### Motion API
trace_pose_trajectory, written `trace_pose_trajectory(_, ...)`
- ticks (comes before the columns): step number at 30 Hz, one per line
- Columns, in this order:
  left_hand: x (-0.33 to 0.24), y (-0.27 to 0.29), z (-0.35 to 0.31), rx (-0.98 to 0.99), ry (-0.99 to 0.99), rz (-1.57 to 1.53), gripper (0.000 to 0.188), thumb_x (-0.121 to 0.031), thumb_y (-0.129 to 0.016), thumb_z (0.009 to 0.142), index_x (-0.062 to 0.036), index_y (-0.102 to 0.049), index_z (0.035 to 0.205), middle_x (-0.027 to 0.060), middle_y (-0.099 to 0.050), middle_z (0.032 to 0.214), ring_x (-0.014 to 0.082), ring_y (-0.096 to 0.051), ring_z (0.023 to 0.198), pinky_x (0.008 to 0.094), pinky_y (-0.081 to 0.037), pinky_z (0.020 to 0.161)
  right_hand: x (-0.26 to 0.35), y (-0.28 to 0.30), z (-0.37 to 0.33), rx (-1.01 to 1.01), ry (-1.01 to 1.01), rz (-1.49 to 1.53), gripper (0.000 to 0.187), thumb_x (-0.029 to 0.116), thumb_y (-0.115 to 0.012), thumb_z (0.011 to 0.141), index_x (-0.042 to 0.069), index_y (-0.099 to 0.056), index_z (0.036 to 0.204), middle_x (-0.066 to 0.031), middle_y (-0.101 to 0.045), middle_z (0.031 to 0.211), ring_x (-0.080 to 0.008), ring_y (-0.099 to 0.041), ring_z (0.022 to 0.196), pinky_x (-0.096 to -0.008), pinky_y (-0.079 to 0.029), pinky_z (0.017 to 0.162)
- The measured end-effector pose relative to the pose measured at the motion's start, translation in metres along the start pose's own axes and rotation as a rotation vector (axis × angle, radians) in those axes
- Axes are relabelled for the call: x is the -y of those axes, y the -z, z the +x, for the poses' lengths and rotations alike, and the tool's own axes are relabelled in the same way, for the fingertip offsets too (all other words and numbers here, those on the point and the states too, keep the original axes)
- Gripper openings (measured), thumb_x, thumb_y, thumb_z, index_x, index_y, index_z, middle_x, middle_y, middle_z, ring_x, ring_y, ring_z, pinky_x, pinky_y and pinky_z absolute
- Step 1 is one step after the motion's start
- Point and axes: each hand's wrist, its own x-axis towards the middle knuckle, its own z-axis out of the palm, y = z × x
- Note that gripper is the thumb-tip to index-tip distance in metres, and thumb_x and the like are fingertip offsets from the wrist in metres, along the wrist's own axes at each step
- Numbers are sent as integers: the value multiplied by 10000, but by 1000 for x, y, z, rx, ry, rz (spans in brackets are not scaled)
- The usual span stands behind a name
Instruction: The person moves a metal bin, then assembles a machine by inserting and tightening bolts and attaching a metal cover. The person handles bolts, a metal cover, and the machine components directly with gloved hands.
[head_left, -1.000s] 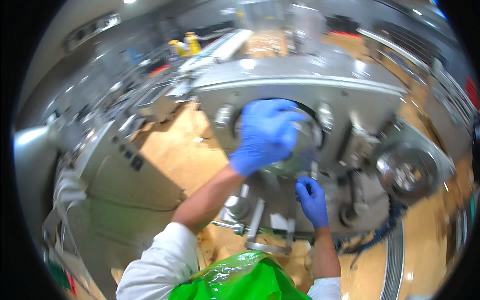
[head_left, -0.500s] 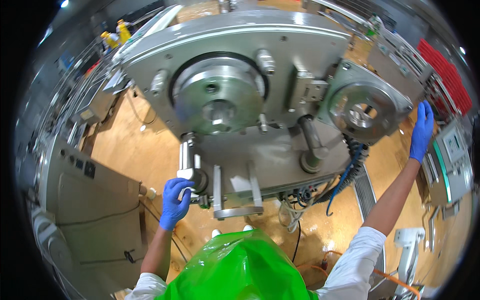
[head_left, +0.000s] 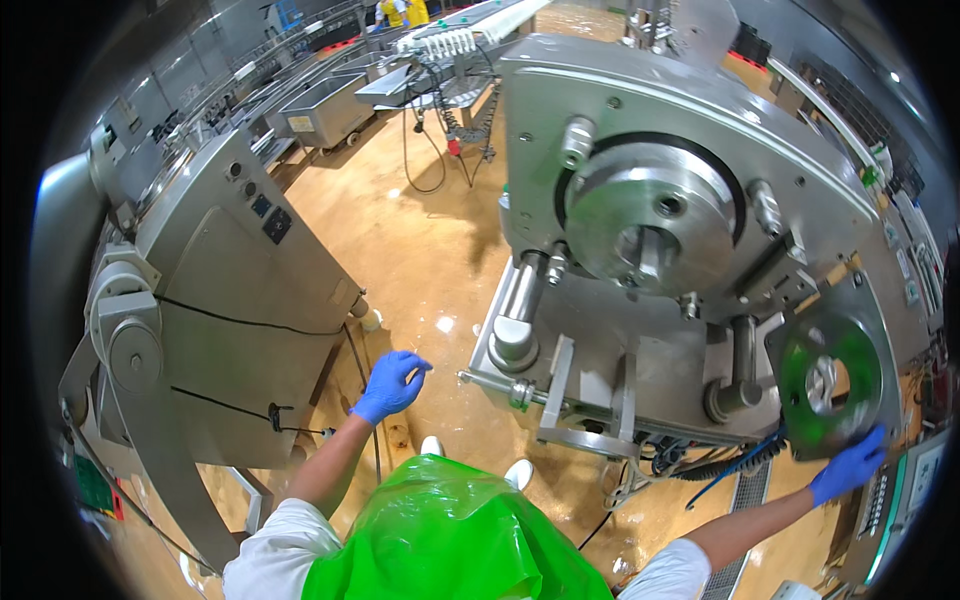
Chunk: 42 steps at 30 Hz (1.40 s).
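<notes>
Far left: grey stainless machine housing (head_left: pixel 215 300) with a small dark control panel (head_left: pixel 270 215) on its upper face and a round hub (head_left: pixel 130 350) on its left flank, standing on the wet tan floor (head_left: pixel 430 250). Rear, top left: open steel tubs (head_left: pixel 320 105) on the floor. Centre low: left hand (head_left: pixel 392 383) in a blue glove, fingers loosely curled and partly spread, holding nothing, hanging in the air over the floor between the housing and the large machine, near a thin steel rod (head_left: pixel 490 382) that juts from the machine's lower left corner. Below it: green plastic apron (head_left: pixel 450 535) and 2 white shoe tips. Centre right: large steel machine front (head_left: pixel 680 230) bearing 1 big round steel disc (head_left: pixel 655 215) set in a dark ring, with a stout cylinder (head_left: pixel 515 320) beneath its left edge. Right: hinged round cover plate (head_left: pixel 830 378), swung open at the machine's right edge, its face reflecting green. Far right low: right hand (head_left: pixel 848 465) in a blue glove, fingers closed on the lower rim of the cover plate. Blue coiled hose (head_left: pixel 735 465) hangs just left of that hand.
</notes>
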Motion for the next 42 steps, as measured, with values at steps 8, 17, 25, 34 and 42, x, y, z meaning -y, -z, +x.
trace_pose_trajectory(8,200,-34,-189,470,723,149,286,-310,-561,829,-121,-740,949,148,-706,983,350,-658,952,439,-515,857,72,37,-136,-377,6,-58,500,417,-634,935,-83,-629,949,-245,-657,907,-351,-607,793,-402,-488,720)
trace_pose_trajectory(17,360,-62,-202,503,846,-140,256,-252,-592,810,-70,-749,896,176,-712,923,323,-681,896,390,-525,841,132,38,-202,-236,84,-48,552,431,-602,939,-105,-559,1064,-286,-627,1019,-375,-621,937,-443,-471,818)
trace_pose_trajectory(25,344,-114,-46,486,371,-285,259,-215,-548,822,-105,-750,941,163,-713,939,331,-678,900,390,-527,851,207,54,-222,190,121,-99,451,355,-639,895,-82,-655,1006,-214,-698,943,-275,-668,914,-407,-481,816)
trace_pose_trajectory(34,288,-110,-61,839,112,-225,335,-271,-513,850,-153,-716,1090,128,-683,1133,312,-631,1083,408,-479,972,290,18,-274,529,184,-454,654,518,-447,944,-103,-651,902,-333,-642,859,-460,-645,835,-530,-471,733)
trace_pose_trajectory(42,333,-42,-96,634,449,-255,355,-291,-495,852,-169,-712,1105,124,-677,1149,312,-631,1083,399,-482,970,296,14,-283,457,234,-567,640,503,-391,954,-71,-673,921,-325,-638,923,-496,-614,890,-569,-461,774)
